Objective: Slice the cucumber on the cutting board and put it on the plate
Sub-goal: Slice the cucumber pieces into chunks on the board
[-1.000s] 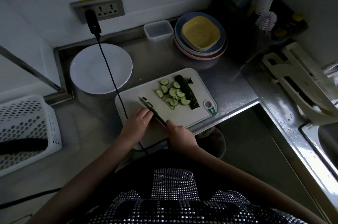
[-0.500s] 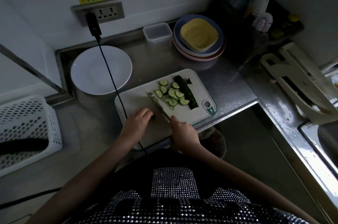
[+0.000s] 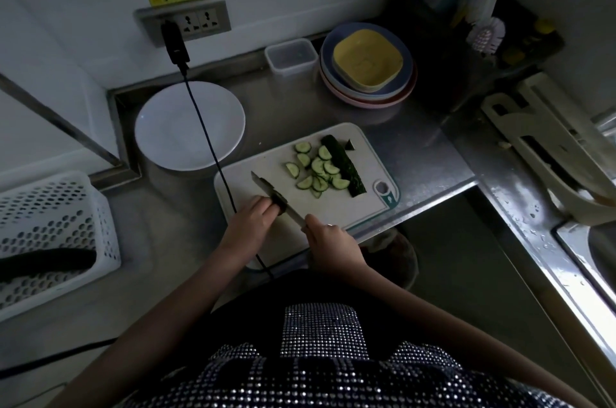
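Our right hand (image 3: 328, 239) wrapped round the knife (image 3: 276, 199) handle, our left hand (image 3: 253, 219) curled on a cucumber piece (image 3: 280, 202) under the blade, cutting board (image 3: 266, 174) beneath — slices (image 3: 316, 170) and a long cucumber half (image 3: 343, 165) further back, white plate (image 3: 190, 125) bare, just beside the board.

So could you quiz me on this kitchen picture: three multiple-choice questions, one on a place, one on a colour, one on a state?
1. Where is the round white plate?
A. left of the white cutting board
B. in the sink
C. on the stacked plates

2. What colour is the square dish topping the stack?
A. red
B. yellow
C. black

3. What does the right hand hold?
A. nothing
B. a brush
C. the knife

A: it sits left of the board. B: it looks yellow. C: fingers curl round the handle.
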The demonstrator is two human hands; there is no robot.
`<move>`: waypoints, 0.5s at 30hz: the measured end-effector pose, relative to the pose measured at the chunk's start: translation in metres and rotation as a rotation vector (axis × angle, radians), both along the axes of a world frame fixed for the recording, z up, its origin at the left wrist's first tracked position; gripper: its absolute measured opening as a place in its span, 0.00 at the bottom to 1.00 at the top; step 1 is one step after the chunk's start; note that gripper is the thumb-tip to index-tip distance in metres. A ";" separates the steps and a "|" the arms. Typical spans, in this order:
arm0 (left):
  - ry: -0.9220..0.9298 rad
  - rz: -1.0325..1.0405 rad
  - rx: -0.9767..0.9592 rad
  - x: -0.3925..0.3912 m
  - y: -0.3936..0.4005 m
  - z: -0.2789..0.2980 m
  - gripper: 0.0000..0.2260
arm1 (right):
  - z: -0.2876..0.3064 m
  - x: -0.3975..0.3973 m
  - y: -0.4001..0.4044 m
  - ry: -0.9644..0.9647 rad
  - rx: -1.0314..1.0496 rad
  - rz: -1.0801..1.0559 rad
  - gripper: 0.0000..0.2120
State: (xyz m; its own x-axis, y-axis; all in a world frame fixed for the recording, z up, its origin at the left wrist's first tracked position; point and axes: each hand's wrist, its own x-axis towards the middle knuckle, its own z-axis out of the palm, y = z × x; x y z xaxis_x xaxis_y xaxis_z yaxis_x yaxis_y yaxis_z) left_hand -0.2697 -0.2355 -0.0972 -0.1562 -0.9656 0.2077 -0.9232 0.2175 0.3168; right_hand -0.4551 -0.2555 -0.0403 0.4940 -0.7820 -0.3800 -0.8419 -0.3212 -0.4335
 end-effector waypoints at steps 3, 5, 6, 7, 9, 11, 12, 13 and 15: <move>0.014 0.006 0.000 0.001 -0.001 -0.001 0.14 | -0.001 0.002 -0.001 0.023 -0.010 0.012 0.08; 0.013 0.003 -0.007 0.001 -0.002 -0.001 0.13 | -0.001 0.003 -0.001 0.039 -0.012 0.028 0.08; 0.011 0.002 -0.009 0.001 -0.002 -0.001 0.13 | -0.001 0.003 -0.001 0.045 -0.009 0.033 0.08; 0.010 0.001 -0.014 0.002 -0.002 -0.001 0.12 | -0.001 0.003 -0.001 0.051 -0.006 0.036 0.08; 0.012 0.001 -0.020 0.001 -0.001 -0.001 0.12 | -0.001 0.003 0.000 0.061 -0.006 0.044 0.09; 0.013 -0.001 -0.028 0.001 -0.001 0.000 0.12 | -0.001 0.004 -0.001 0.075 -0.009 0.050 0.09; 0.014 0.000 -0.032 0.001 -0.001 0.001 0.12 | -0.002 0.004 -0.001 0.081 -0.009 0.050 0.09; 0.015 0.001 -0.036 0.001 -0.001 0.001 0.12 | -0.002 0.005 -0.001 0.088 -0.007 0.050 0.09; 0.013 0.002 -0.036 0.001 -0.002 -0.001 0.12 | -0.002 0.005 -0.001 0.108 0.011 0.050 0.08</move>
